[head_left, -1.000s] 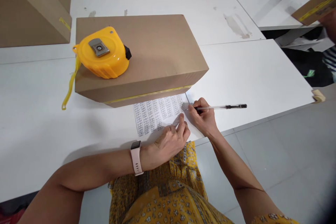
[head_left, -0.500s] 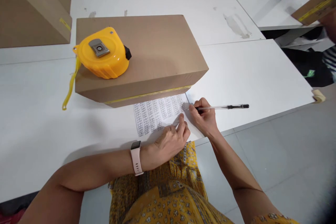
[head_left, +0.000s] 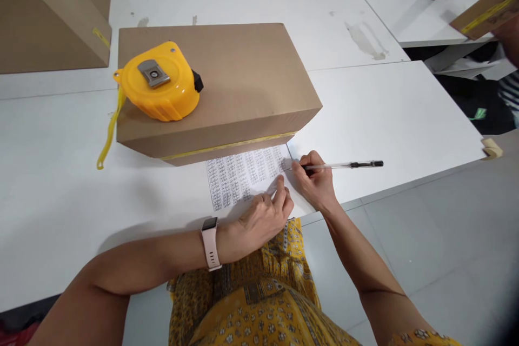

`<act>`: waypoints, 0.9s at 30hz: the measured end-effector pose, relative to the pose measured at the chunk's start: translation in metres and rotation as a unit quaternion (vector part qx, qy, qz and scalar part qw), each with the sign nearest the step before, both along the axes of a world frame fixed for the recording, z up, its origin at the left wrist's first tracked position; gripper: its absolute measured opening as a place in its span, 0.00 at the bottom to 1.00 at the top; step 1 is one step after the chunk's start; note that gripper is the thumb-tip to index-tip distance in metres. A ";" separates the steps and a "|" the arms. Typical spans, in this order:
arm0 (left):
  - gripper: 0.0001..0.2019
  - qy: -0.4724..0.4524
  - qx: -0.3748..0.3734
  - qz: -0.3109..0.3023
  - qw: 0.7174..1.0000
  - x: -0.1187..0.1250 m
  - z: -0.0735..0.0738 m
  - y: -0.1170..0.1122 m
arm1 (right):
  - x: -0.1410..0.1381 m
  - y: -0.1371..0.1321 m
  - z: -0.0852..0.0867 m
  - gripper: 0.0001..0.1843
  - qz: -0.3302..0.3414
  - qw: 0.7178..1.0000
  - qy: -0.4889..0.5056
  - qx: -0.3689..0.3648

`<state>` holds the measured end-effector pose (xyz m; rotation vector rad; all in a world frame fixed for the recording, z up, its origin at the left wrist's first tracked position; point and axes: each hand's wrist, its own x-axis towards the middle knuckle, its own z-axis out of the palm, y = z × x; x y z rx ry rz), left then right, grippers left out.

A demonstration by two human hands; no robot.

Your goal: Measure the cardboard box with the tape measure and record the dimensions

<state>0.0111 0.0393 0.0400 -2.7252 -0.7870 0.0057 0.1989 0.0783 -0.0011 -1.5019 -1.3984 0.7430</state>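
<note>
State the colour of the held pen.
The pen is clear with black parts, best seen in the head view.

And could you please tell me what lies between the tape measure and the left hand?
In the head view, part of the box and the written sheet lie between them.

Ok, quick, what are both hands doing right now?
Left hand: open, loosely bent, resting on the white, handwriting-covered paper sheet.
Right hand: closed, holding the slim, black-and-clear, plastic-looking pen.
</note>
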 end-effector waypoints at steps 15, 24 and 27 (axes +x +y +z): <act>0.20 0.000 -0.022 -0.001 1.000 0.001 0.002 0.002 | -0.001 0.001 -0.002 0.16 -0.031 0.999 0.003 0.030; 0.25 0.038 -0.084 -0.003 0.996 0.003 0.008 0.002 | 0.067 0.019 -0.004 0.09 -0.083 0.953 -0.284 0.067; 0.27 0.001 -0.106 -0.005 0.994 -0.001 0.019 0.005 | 0.079 0.023 -0.009 0.19 -0.061 0.930 -0.358 0.056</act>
